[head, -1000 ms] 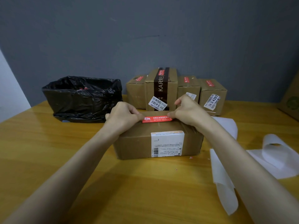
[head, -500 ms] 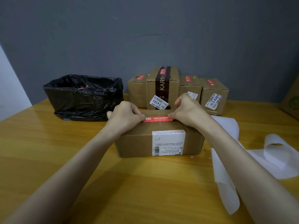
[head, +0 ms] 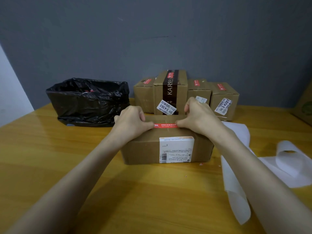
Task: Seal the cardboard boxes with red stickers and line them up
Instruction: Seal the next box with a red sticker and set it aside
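Centre frame, on the desk (head: 50, 157): cardboard box (head: 145, 149), red sticker (head: 166, 126) across its top, both ends hidden where your left hand (head: 131, 123) and right hand (head: 200, 119) pinch it with curled fingers; sealed boxes (head: 170, 85) behind, partly blocked.

The left hand (head: 133, 122) and right hand (head: 200, 119) are hiding both ends of the red sticker (head: 166, 126) — print on the white label (head: 176, 149) is showing too small to read.

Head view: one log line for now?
step: applying seal | left hand: holds red sticker left end | right hand: holds right end | sticker: across front box top
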Tool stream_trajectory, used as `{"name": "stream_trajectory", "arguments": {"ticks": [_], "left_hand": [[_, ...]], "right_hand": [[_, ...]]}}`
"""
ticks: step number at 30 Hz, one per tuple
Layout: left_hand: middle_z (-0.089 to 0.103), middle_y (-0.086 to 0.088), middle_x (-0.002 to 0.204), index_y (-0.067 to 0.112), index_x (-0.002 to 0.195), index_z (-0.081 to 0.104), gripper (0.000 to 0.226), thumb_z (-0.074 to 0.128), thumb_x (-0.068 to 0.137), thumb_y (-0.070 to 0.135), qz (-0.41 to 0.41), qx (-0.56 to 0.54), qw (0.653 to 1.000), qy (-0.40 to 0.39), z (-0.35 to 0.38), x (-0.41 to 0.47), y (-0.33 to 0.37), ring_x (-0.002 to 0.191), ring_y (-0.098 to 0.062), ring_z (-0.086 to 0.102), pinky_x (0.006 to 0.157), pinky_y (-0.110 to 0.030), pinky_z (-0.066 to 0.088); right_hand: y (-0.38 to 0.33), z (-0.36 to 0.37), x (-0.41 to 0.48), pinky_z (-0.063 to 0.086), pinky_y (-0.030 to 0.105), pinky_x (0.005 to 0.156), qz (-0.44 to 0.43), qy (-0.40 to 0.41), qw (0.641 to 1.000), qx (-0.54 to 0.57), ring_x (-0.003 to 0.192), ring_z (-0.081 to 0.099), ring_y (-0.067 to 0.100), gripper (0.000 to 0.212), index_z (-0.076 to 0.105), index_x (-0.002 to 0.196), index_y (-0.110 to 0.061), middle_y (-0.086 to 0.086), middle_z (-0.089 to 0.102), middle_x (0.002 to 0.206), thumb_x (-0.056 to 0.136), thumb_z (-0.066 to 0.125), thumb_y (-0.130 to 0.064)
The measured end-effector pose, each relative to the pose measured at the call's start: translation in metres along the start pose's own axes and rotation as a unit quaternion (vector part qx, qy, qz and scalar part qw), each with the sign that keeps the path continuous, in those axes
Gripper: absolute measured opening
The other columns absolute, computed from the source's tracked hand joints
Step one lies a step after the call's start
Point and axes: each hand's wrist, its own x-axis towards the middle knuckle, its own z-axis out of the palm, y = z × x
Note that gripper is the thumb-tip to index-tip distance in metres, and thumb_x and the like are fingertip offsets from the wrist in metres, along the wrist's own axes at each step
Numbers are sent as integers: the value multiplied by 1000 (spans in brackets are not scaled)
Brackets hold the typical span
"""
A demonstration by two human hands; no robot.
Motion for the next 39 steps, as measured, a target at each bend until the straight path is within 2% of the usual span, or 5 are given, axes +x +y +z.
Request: {"name": "stream_trajectory", "arguments": {"ticks": [9,19,26,31,39], "left_hand": [[38,11,89,38,109,67,37,48,91,13,206,91,974,5,-2,-5,-3,94,-7,30,87,-26,18],[39,14,83,35,105,70,40,50,88,3,261,94,960,25,-15,-9,-21,90,-7,34,90,-26,20],[50,14,89,36,80,72,43,54,86,-3,268,2,963,17,-31,0,-42,92,-5,43,86,-29,36],[22,22,139,62,127,23,94,66,46,81,126,-81,967,-205,-40,5,-59,120,4,30,92,-13,34],[10,25,135,65,125,11,98,76,52,52,135,-83,938,-307,-29,4,-70,124,-9,27,84,-13,41]], "right_hand": [[0,13,3,41,37,90,15,14,999,-30,118,45,27,59,46,117,-10,10,50,123,77,68,-48],[10,-2,1,31,24,54,37,-68,997,13,93,46,17,46,42,99,-17,-1,47,99,79,66,-50],[21,-13,10,43,32,86,25,-112,993,36,101,49,18,45,48,116,-13,1,47,103,82,68,-35],[28,-28,5,42,30,91,-10,-112,991,76,115,48,17,57,45,126,-18,2,48,124,79,65,-45],[40,-31,-2,29,34,112,-59,-307,949,-44,140,19,18,119,-3,147,-34,-8,5,154,64,83,-34]]}}
